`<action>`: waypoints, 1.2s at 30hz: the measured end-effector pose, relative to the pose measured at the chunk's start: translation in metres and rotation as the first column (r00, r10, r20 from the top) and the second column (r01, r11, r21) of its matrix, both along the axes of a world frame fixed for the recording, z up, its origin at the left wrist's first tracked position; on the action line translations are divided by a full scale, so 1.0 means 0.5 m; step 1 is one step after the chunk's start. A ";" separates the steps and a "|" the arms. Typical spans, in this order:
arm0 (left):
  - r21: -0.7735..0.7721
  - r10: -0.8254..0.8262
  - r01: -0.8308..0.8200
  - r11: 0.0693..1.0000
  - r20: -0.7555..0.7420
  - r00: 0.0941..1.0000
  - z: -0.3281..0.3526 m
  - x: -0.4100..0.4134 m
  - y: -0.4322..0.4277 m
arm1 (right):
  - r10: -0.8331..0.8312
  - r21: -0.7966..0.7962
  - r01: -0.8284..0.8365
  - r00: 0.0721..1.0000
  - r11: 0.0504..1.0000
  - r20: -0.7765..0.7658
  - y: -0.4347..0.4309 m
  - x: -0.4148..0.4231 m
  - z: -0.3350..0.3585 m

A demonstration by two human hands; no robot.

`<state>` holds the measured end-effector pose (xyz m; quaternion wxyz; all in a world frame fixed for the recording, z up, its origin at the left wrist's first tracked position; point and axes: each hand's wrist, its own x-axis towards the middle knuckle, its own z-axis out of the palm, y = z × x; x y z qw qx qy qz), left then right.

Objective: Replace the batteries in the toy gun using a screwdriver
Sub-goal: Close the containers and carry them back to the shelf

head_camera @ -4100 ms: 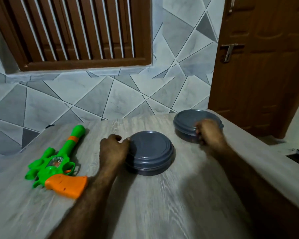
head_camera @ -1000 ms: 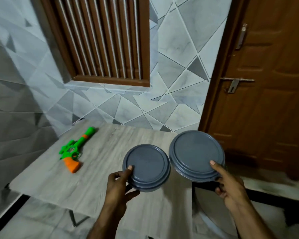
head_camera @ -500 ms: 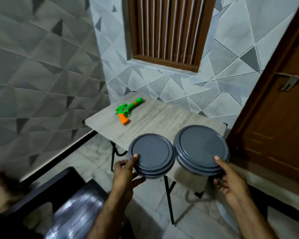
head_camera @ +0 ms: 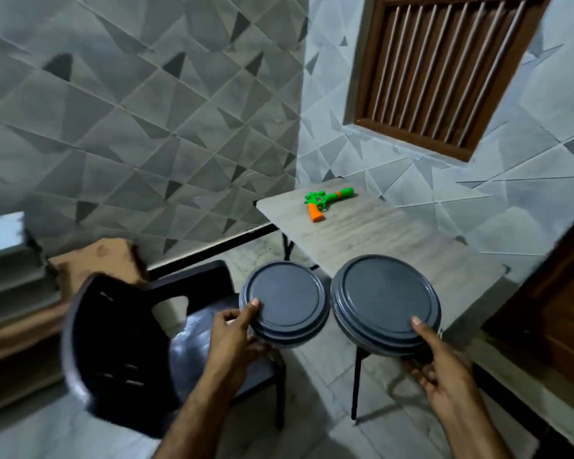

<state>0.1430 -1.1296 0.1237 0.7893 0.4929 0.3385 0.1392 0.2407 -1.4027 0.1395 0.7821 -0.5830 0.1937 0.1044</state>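
Here the left hand (head_camera: 232, 339) grips the left container (head_camera: 285, 303), the right hand (head_camera: 441, 376) the right container (head_camera: 385, 296), curled fingers largely hidden beneath.

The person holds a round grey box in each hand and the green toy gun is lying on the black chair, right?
Not quite. In the head view the green toy gun lies on the table, not on the black chair. The rest is right: the left hand holds the left grey box and the right hand holds the right grey box.
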 end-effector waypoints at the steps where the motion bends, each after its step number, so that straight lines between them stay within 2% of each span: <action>1: -0.001 0.027 -0.027 1.000 -0.003 1.000 -0.003 -0.045 0.003 | 0.027 -0.009 -0.027 1.000 1.000 -0.010 0.011 -0.032 -0.008; 4: 0.004 0.079 -0.079 0.997 -0.007 0.997 -0.014 -0.150 0.008 | 0.059 0.004 -0.059 0.998 0.998 -0.013 0.036 -0.106 -0.026; 11: -0.021 0.261 -0.262 0.965 -0.051 0.964 -0.037 -0.407 0.064 | 0.286 0.006 -0.286 0.958 0.958 -0.038 0.137 -0.279 -0.017; 15: -0.032 0.341 -0.342 0.939 -0.041 0.939 -0.047 -0.509 0.125 | 0.353 0.005 -0.353 0.935 0.936 -0.020 0.218 -0.340 -0.013; 26: 0.037 0.549 -0.547 0.836 -0.062 0.834 -0.019 -0.799 0.431 | 0.492 0.017 -0.492 0.870 0.871 -0.029 0.627 -0.549 0.004; 36: 0.062 0.645 -0.642 0.764 -0.103 0.757 -0.016 -0.942 0.663 | 0.592 0.060 -0.591 0.806 0.804 -0.005 0.905 -0.688 0.007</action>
